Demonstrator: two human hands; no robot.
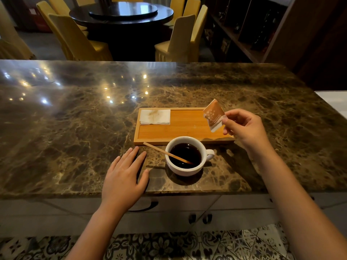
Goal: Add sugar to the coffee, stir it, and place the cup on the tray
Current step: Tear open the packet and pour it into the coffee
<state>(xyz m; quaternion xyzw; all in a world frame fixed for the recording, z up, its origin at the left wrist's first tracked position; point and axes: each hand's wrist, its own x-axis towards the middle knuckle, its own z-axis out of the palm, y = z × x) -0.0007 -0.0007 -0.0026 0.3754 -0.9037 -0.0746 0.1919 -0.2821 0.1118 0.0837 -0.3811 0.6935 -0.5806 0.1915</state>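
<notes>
A white cup of dark coffee stands on the marble counter, just in front of the wooden tray, its handle pointing right. A thin wooden stirrer leans in the cup, its free end sticking out to the left. My right hand pinches a brown and white sugar packet above the tray's right end, up and to the right of the cup. My left hand lies flat on the counter left of the cup, fingers apart, holding nothing.
A folded white napkin with a brown stain lies in the tray's left end. The marble counter stretches wide to the left and back. Beyond it stand a round dark table and yellow chairs. Shelving rises at the right.
</notes>
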